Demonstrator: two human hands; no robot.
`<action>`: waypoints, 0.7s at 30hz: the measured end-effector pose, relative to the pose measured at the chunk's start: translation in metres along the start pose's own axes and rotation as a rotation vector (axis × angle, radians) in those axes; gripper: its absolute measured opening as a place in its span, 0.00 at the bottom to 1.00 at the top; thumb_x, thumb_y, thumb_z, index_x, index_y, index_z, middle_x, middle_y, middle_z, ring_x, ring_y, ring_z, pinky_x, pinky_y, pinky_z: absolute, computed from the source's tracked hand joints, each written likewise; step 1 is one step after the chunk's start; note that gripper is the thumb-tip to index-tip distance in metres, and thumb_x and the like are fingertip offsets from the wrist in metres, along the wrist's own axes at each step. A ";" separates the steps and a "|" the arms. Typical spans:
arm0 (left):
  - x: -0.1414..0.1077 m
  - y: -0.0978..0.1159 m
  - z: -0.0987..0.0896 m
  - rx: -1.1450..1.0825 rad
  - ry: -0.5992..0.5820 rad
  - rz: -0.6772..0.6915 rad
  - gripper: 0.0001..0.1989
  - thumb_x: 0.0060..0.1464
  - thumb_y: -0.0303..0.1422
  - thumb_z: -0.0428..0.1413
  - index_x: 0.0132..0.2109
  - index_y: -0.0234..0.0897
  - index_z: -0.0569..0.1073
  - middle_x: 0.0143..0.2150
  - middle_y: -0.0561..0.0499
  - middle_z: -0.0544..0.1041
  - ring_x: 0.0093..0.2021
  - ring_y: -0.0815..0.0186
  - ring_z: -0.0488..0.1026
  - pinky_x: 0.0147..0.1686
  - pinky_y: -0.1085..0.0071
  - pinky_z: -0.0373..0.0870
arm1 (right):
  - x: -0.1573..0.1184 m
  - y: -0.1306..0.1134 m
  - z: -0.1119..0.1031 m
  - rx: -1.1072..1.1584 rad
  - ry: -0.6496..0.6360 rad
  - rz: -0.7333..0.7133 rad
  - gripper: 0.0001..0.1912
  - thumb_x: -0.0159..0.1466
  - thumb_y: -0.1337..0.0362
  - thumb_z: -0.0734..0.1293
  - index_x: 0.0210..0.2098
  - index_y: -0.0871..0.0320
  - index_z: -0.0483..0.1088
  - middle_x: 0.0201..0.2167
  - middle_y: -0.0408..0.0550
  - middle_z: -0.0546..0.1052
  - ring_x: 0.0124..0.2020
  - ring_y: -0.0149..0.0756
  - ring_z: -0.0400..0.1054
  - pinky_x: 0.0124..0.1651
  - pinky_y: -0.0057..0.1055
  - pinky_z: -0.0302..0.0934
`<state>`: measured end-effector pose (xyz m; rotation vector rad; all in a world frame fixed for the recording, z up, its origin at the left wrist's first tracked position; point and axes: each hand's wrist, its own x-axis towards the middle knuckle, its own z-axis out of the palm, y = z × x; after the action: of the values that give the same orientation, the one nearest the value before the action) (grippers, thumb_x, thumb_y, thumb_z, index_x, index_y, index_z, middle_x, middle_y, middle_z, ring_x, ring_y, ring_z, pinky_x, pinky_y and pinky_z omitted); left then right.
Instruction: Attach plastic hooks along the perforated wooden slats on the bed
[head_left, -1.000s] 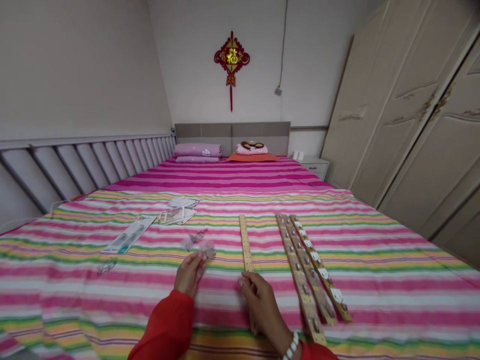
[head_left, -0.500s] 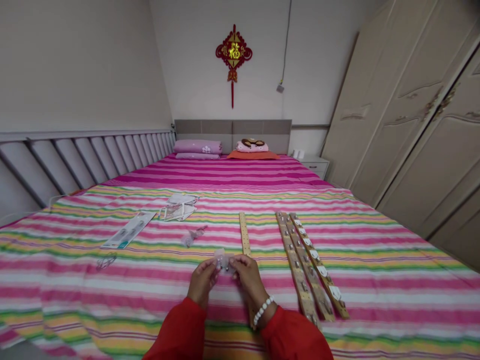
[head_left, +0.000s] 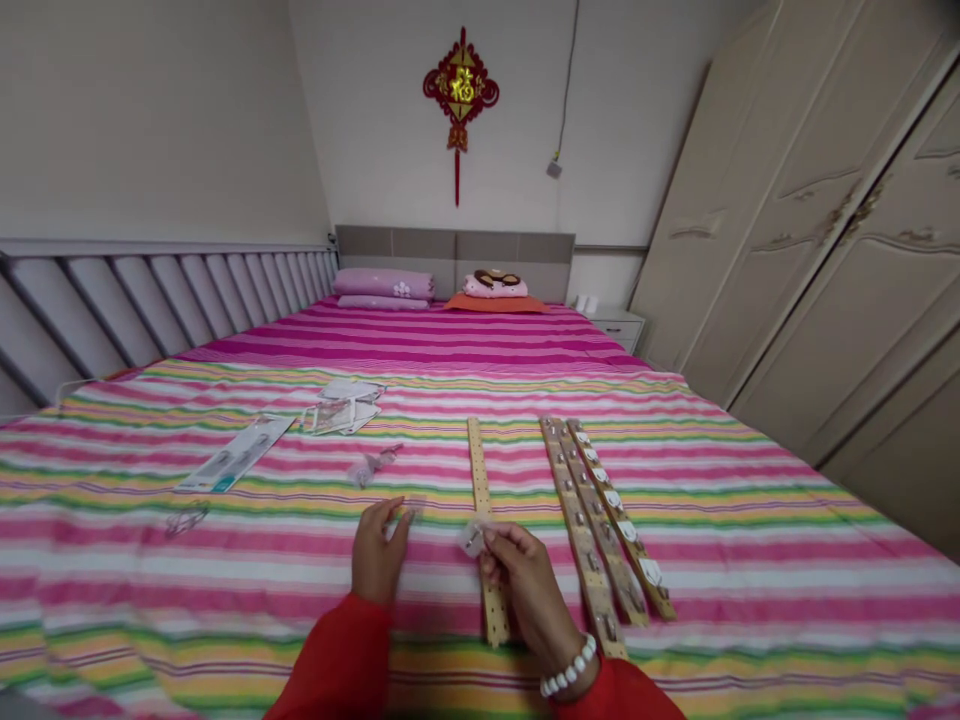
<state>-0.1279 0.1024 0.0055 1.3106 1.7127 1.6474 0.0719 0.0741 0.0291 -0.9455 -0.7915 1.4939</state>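
My right hand (head_left: 529, 580) pinches a small clear plastic piece with a shiny metal part (head_left: 472, 540) between thumb and fingers. It is held above a narrow wooden strip with rows of small holes (head_left: 480, 470). To the left, my left hand (head_left: 377, 550) is raised over the bed, its thumb and forefinger loosely bent around a scrap of clear plastic (head_left: 414, 507), which is faint and blurred. Beyond that hand a crumpled clear bag (head_left: 367, 468) lies on the striped sheet (head_left: 300, 590).
Several strips with metal and white fittings (head_left: 589, 520) lie to the right. On the left are a long flat package (head_left: 240, 455), thin wire-like pieces (head_left: 186, 518) and white packets (head_left: 343, 408). A bed rail (head_left: 165, 290) and wardrobe (head_left: 810, 260) flank the bed.
My hands have parted. The right has moved right over the wooden strip with the clear piece, and the left has drawn away to the left. The view has shifted slightly.
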 end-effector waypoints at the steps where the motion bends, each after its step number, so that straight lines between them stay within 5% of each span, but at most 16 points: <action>1: -0.009 0.005 0.001 -0.060 -0.056 -0.074 0.22 0.40 0.48 0.60 0.38 0.36 0.77 0.37 0.45 0.77 0.38 0.58 0.73 0.42 0.61 0.70 | -0.004 0.000 -0.003 0.011 0.001 -0.004 0.13 0.50 0.59 0.74 0.28 0.62 0.73 0.16 0.42 0.73 0.16 0.26 0.62 0.20 0.22 0.52; 5: -0.049 0.025 0.012 -0.311 -0.382 -0.375 0.23 0.39 0.46 0.63 0.38 0.34 0.77 0.30 0.48 0.78 0.31 0.64 0.73 0.33 0.70 0.69 | -0.017 0.003 -0.007 0.085 -0.016 0.032 0.13 0.51 0.58 0.74 0.28 0.61 0.71 0.16 0.42 0.73 0.15 0.25 0.61 0.18 0.21 0.52; 8: -0.070 0.039 0.020 -0.399 -0.425 -0.443 0.21 0.39 0.46 0.63 0.37 0.34 0.77 0.32 0.47 0.79 0.32 0.66 0.73 0.31 0.72 0.69 | -0.025 0.010 -0.007 0.135 -0.065 0.080 0.14 0.52 0.57 0.74 0.29 0.60 0.72 0.13 0.40 0.70 0.12 0.24 0.58 0.15 0.20 0.49; 17: -0.081 0.075 0.015 -0.226 -0.364 -0.050 0.11 0.40 0.41 0.63 0.31 0.41 0.81 0.33 0.45 0.78 0.38 0.57 0.74 0.39 0.66 0.72 | -0.041 0.018 -0.013 0.061 -0.053 0.049 0.18 0.50 0.55 0.74 0.35 0.61 0.75 0.15 0.40 0.71 0.16 0.26 0.61 0.19 0.22 0.51; 21: -0.079 0.070 0.016 -0.237 -0.365 -0.128 0.15 0.38 0.40 0.63 0.35 0.39 0.81 0.34 0.46 0.79 0.37 0.59 0.75 0.37 0.67 0.73 | -0.043 0.013 -0.023 0.045 0.041 0.018 0.21 0.49 0.54 0.74 0.40 0.58 0.76 0.18 0.40 0.72 0.18 0.28 0.61 0.22 0.25 0.55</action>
<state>-0.0546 0.0343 0.0436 1.2653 1.3155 1.3881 0.0885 0.0294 0.0130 -0.9487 -0.7186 1.4977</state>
